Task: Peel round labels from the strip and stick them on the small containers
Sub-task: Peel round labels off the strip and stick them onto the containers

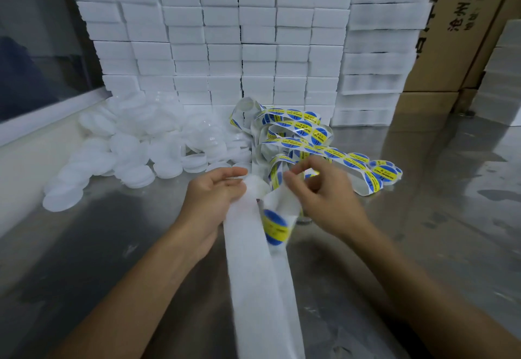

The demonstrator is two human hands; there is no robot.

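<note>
Containers (135, 144) heap left; foam stacks (225, 34) stand behind; my left hand (217, 197) and right hand (321, 192) pinch the strip (253, 260).

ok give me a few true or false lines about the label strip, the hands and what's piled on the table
1. The label strip lies tangled behind the hands. True.
2. The left hand rests flat on the table. False: it holds a small white container and the bare backing paper.
3. The round labels are red and green. False: blue and yellow.
4. Loose white containers are piled at left. True.
5. The right hand is pinching at the strip. True.
</note>
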